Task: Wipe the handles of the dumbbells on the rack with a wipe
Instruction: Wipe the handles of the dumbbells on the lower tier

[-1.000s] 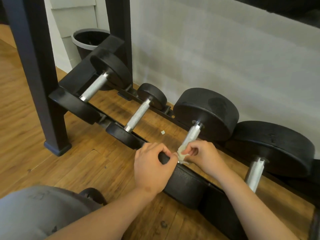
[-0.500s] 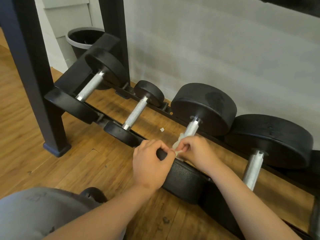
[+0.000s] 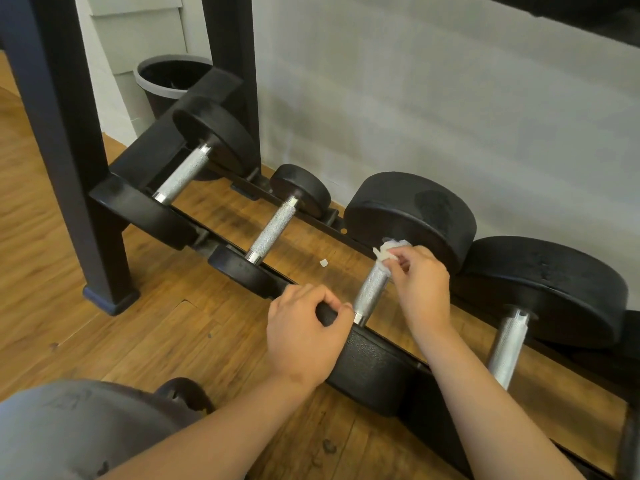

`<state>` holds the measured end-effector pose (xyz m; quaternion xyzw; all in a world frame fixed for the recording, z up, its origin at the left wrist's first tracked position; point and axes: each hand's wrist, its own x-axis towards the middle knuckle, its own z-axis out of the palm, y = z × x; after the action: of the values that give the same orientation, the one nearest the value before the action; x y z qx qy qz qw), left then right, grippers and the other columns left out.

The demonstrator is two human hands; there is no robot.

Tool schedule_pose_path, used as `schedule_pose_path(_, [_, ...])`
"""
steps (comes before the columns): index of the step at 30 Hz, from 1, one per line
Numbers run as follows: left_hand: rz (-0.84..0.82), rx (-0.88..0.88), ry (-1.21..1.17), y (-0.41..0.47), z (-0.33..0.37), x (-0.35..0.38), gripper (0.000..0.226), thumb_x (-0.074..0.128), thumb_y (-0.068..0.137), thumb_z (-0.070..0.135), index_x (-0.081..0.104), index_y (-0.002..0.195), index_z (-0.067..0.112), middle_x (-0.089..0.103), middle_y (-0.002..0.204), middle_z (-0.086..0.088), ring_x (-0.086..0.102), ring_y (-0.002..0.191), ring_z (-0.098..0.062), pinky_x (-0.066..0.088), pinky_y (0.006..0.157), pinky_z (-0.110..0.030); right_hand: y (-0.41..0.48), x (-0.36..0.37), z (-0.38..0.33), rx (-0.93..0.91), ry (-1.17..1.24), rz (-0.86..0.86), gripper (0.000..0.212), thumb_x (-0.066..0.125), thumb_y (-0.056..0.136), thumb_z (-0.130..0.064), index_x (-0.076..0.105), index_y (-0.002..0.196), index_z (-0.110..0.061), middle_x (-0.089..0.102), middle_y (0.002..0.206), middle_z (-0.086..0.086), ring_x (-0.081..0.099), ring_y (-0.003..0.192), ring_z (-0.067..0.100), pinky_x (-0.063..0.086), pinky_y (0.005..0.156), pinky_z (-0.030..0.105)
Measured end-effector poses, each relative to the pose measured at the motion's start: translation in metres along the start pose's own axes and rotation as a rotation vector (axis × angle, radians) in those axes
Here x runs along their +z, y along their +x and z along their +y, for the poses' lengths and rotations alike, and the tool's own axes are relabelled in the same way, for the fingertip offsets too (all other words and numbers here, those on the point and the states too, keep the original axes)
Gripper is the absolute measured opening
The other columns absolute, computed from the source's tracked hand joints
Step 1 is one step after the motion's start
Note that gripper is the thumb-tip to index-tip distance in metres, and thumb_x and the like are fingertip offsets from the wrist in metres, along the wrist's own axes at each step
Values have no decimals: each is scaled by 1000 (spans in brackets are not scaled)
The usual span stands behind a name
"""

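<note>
- Wood floor [image 3: 69, 289] under a low rack [image 3: 152, 150].
- Left hand [image 3: 304, 337] grips the near weight [image 3: 374, 368], likely to stop it rolling.
- Right hand [image 3: 420, 289] pinches the wipe [image 3: 388, 252] round the handle [image 3: 369, 296] top.

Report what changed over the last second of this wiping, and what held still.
The right hand, pinching the wipe, slid up the third dumbbell's handle from its near end, beside the left hand, to the far end against the rear head. Nothing was let go. The left hand stayed gripping the near head; the other dumbbells kept their places on the rack.
</note>
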<state>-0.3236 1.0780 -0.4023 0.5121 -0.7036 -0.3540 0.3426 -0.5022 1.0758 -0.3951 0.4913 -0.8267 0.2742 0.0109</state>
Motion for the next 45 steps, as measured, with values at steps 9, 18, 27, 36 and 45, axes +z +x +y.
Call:
schedule_pose_path(9, [-425, -39, 289, 30, 24, -3, 13, 59, 88, 41, 61, 97, 31, 64, 96, 14, 54, 103, -9, 28, 105, -35, -4, 4, 6, -26, 23, 45, 31, 62, 94, -14, 65, 124, -13, 64, 114, 2, 61, 102, 14, 39, 82, 15])
schedule_pose_path(18, [-607, 106, 55, 75, 19, -2, 40, 81, 75, 9, 63, 108, 21, 62, 99, 8, 63, 90, -10, 52, 80, -19, -35, -8, 5, 17, 282, -439, 19, 79, 78, -15, 75, 93, -25, 67, 83, -11, 59, 75, 2, 43, 67, 5])
schedule_pose_path(27, [-730, 113, 259, 78, 24, 5, 25, 87, 70, 24, 76, 90, 16, 65, 78, 13, 59, 77, -2, 45, 74, -20, -64, -13, 5, 298, 670, -420, 14, 66, 89, -12, 74, 93, -22, 74, 90, -7, 68, 87, 6, 55, 89, 29])
schedule_pose_path(36, [-786, 94, 403, 88, 28, 17, 15, 84, 72, 10, 72, 80, 11, 62, 74, 11, 58, 73, -2, 43, 70, -17, -106, 1, -6, 168, 478, -33, 30, 34, 96, -31, 57, 78, -22, 59, 71, -10, 56, 70, 5, 47, 65, 34])
schedule_pose_path(45, [-915, -96, 339, 105, 5, 20, 13, 65, 86, -4, 69, 97, -6, 72, 86, -14, 69, 72, -10, 57, 68, -19, -107, 0, -8, 165, 473, -21, 32, 34, 97, -28, 56, 76, -18, 58, 69, -8, 55, 68, 8, 45, 62, 30])
